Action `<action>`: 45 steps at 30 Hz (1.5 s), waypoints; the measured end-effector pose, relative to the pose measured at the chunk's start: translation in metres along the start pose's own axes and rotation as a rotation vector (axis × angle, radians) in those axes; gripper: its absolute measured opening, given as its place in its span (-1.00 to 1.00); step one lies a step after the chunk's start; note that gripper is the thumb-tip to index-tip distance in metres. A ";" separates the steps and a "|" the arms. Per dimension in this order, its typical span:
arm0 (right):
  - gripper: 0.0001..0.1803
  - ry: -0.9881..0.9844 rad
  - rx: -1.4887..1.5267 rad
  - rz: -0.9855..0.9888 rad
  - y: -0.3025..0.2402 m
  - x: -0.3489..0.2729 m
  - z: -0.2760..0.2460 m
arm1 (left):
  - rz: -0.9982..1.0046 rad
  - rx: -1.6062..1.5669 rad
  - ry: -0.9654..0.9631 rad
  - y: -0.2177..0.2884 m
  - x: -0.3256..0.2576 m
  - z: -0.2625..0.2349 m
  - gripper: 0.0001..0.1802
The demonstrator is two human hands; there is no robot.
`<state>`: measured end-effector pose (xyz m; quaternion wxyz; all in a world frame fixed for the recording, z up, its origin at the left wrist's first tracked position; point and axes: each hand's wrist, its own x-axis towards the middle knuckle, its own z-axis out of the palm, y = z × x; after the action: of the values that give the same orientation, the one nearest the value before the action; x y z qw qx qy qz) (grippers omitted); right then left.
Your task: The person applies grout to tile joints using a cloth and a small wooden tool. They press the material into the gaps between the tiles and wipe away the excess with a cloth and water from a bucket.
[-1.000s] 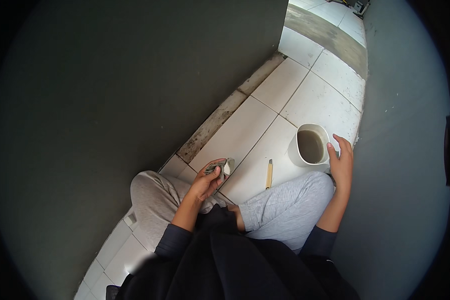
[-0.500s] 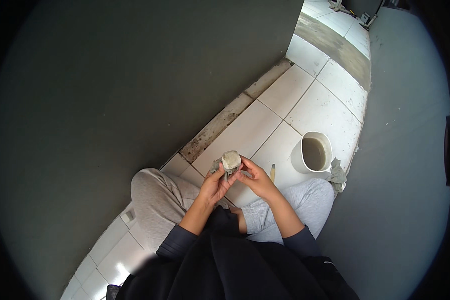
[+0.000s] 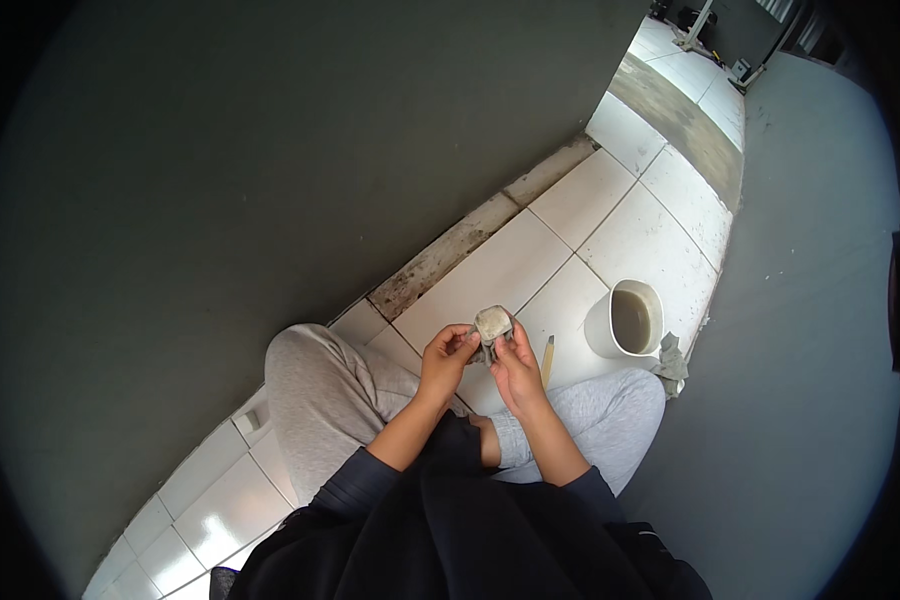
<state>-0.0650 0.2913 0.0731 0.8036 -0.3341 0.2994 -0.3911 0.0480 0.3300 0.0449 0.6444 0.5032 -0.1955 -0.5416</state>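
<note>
Between my hands, above my crossed legs, is a small pale block [image 3: 493, 321] with rounded corners and a rough, whitish top. A crumpled grey cloth-like piece [image 3: 487, 351] hangs beneath it and partly wraps it. My left hand [image 3: 448, 356] is closed on the block's left side, thumb toward me. From the right, my right hand [image 3: 516, 368] grips the block and the grey piece, its thumb pressed near the front. My fingers partly hide the block's underside. On the floor just right of my right hand lies a slim tool [image 3: 548, 361] with a yellowish handle and dark tip.
A white mug-like container [image 3: 607, 333] of murky grey-brown liquid stands to the right, with a crumpled grey piece [image 3: 673, 365] beside it against the right-hand wall [image 3: 810, 300]. A dark wall [image 3: 270, 180] rises on the left. White tiles [image 3: 500, 255] cover the floor between.
Both hands and the block have shifted slightly right in the picture. My left hand has moved to the block's side, and my right hand has turned more upright, gripping from the right.
</note>
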 end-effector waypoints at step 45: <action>-0.67 0.102 -1.797 -0.179 0.001 0.068 -0.085 | -0.018 0.451 -0.095 0.003 0.049 -0.050 -0.78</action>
<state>-0.0931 0.2100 0.0069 0.1919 -0.8401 0.5002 -0.0854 0.1059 0.3081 0.0117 0.5008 0.6102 -0.3375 -0.5129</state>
